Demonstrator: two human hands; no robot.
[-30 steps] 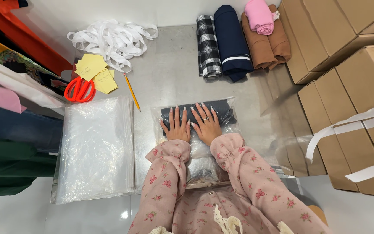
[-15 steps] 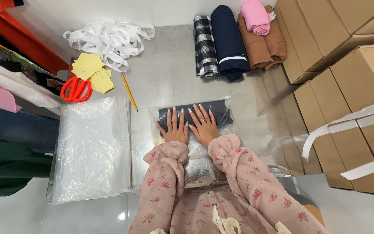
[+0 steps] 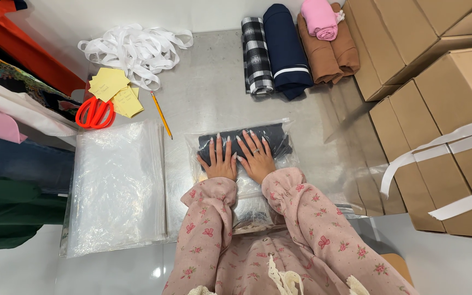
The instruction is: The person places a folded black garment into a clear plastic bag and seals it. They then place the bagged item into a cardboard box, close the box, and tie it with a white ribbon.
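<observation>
clear plastic wraps a dark folded garment (image 3: 247, 143) lying in a bag (image 3: 279, 128) on the grey table (image 3: 208, 98), straight ahead of the person. both hands lie flat on it, side by side, fingers spread and palms pressing down: the left hand (image 3: 219, 161) on the garment's left part, the right hand (image 3: 256, 158) just beside it. a stack of clear bags (image 3: 116, 186) sits to the left. further off lie orange scissors (image 3: 95, 112), yellow notes (image 3: 110, 87), a pencil (image 3: 160, 114) and white ribbon (image 3: 132, 49). rolled fabrics (image 3: 285, 49) rest near cardboard boxes (image 3: 443, 109).
</observation>
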